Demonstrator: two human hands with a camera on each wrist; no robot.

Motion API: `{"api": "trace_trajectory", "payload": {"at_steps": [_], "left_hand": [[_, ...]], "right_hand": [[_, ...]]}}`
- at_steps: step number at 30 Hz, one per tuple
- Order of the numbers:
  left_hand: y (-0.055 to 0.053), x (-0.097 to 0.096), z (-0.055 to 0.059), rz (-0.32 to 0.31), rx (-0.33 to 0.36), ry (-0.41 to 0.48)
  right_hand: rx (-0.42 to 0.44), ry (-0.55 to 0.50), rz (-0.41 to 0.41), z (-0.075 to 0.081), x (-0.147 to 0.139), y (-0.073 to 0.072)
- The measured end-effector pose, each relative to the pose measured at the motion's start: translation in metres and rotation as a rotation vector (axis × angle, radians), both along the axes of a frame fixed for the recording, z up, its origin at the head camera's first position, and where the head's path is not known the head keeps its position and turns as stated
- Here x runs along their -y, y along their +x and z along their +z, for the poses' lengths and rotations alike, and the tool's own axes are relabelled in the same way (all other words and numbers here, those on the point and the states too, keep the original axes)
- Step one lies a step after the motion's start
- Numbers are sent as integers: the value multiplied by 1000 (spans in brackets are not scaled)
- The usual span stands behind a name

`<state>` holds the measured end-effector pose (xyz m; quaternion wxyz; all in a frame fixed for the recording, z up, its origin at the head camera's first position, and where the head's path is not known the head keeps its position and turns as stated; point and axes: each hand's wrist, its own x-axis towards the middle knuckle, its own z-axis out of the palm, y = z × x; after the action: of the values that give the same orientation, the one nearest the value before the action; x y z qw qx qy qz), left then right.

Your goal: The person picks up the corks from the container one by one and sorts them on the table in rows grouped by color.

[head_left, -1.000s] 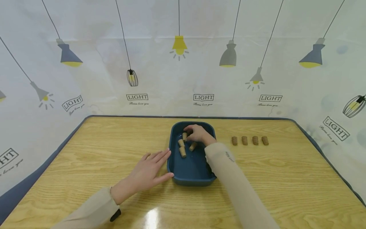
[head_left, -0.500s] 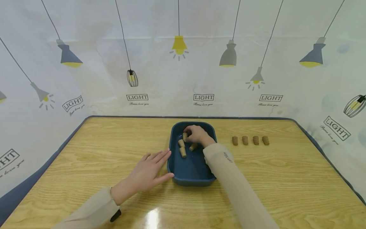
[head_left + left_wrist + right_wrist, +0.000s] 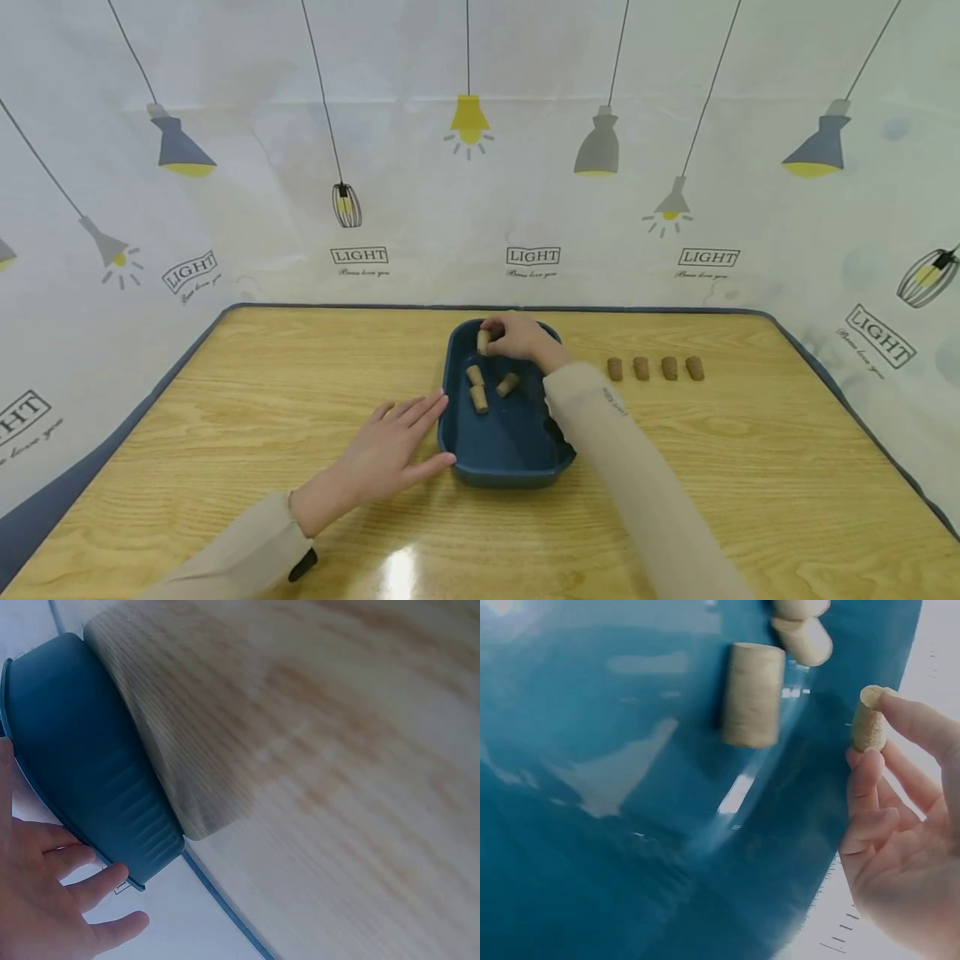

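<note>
Left hand (image 3: 390,450): fingers straight, spread, touching the left rim of a blue tray (image 3: 510,479).
Loose corks (image 3: 479,400): three, inside.
Held cork (image 3: 483,342): over the tray's far end; presumably light, firm, hardly slippery, best pinched by its sides; height above the floor I cannot judge.
Right hand (image 3: 521,337): thumb and fingers clamped on it; right sleeve (image 3: 630,458) hides some tray wall.
Row corks (image 3: 641,369): four, on the table (image 3: 750,467).

Worktop (image 3: 750,483), light wood grain, glossy. Blue tray (image 3: 506,479) near far edge, about midway between left and right edges. Four corks (image 3: 641,369) in spaced row, roughly parallel to far edge, between tray and far right corner.
</note>
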<state>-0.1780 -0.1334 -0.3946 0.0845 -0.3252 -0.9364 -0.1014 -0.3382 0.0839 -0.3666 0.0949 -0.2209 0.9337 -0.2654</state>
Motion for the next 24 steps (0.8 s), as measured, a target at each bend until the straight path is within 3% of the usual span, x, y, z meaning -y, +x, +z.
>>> {"api": "trace_trajectory", "payload": {"at_steps": [12,24], "left_hand": [[-1,-1,0,3,2,-14],[0,-1,0,4,-6,-12]], "right_hand": [[-77,-1,104,36,-9,8],[-124,7,176,35,-43,16]]}}
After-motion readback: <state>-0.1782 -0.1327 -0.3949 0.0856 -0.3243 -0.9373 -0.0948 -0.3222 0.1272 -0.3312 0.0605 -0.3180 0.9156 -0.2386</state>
